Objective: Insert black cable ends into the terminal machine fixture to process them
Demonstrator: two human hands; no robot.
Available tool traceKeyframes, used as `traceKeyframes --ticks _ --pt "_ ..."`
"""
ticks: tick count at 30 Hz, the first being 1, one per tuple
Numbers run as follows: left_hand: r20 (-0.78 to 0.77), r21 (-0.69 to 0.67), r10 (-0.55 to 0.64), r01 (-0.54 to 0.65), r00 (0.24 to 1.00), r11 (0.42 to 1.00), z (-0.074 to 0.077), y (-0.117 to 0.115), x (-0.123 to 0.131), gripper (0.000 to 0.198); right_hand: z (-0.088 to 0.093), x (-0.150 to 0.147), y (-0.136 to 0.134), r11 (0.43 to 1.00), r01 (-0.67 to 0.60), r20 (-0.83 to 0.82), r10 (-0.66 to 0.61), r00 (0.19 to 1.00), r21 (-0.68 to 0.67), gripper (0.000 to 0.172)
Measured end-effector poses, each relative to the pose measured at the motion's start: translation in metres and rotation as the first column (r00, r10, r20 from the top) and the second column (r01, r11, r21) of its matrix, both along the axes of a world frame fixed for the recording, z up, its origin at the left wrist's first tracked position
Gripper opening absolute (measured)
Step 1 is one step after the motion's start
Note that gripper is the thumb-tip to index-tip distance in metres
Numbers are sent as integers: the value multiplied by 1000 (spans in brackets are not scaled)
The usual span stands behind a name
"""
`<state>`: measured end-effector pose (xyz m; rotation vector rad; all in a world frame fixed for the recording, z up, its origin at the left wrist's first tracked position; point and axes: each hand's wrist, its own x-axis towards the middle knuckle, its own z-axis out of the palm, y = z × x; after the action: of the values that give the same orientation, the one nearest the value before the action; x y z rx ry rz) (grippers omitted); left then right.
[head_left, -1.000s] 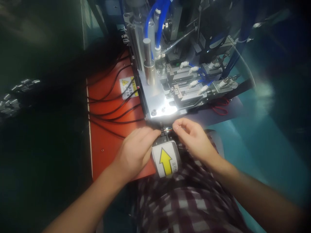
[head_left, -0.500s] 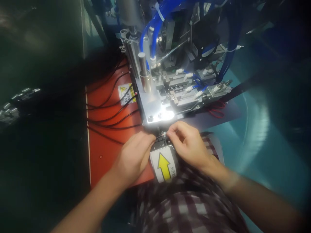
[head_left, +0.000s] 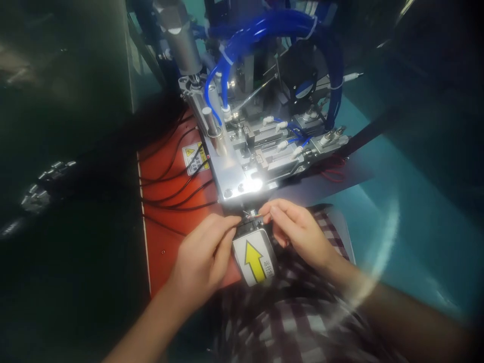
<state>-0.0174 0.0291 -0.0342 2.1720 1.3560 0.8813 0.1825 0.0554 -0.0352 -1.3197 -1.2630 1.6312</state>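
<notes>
My left hand (head_left: pixel 206 254) rests on the orange surface (head_left: pixel 166 201) with its fingertips pinched at the left side of a small fixture (head_left: pixel 247 222). My right hand (head_left: pixel 298 229) pinches a thin wire-like part (head_left: pixel 254 216) at the same spot, just above a block with a yellow arrow label (head_left: pixel 254 258). Both hands meet at the front edge of a shiny metal plate (head_left: pixel 234 176) of the machine. What exactly each pinch holds is too small to name.
Behind the plate stands a machine with blue air hoses (head_left: pixel 260 30), pneumatic cylinders (head_left: pixel 181 35) and small slides (head_left: pixel 272 146). Black cables (head_left: pixel 174 176) run over the orange surface beside a yellow warning label (head_left: pixel 194 157). Red wires (head_left: pixel 335 174) lie at right. Plaid cloth (head_left: pixel 287 312) fills the foreground.
The view has tilted up, showing more of the machine. Both hands stay pinched at the fixture; my right hand has drawn slightly closer to the arrow block.
</notes>
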Motion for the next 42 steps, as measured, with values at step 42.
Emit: traceKeyframes --ticks 42 --pt "463 -756 570 -34 678 654 42 -23 20 23 31 -35 -29 987 -112 -112 99 989 -112 19"
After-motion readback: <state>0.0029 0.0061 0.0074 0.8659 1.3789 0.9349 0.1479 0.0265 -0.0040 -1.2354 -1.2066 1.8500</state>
